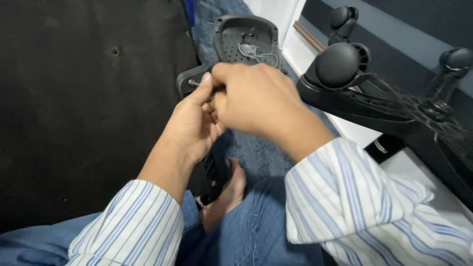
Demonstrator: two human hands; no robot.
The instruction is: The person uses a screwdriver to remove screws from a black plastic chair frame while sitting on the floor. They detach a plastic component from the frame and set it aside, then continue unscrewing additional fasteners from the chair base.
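Observation:
My left hand (191, 125) and my right hand (256, 98) meet at a black plastic armrest bracket (187, 81) on the edge of a black chair seat underside (88, 98). The left thumb and fingers pinch a small metal bolt or tool (193, 83) at the bracket. My right hand is closed over the same spot, hiding what its fingers hold. Both sleeves are white with blue stripes.
A black armrest pad (246, 37) lies upside down on the blue carpet (256, 157) beyond the hands. A black chair base with casters (340, 64) lies at the right by a white wall. My bare foot (231, 189) and jeans-clad legs are below.

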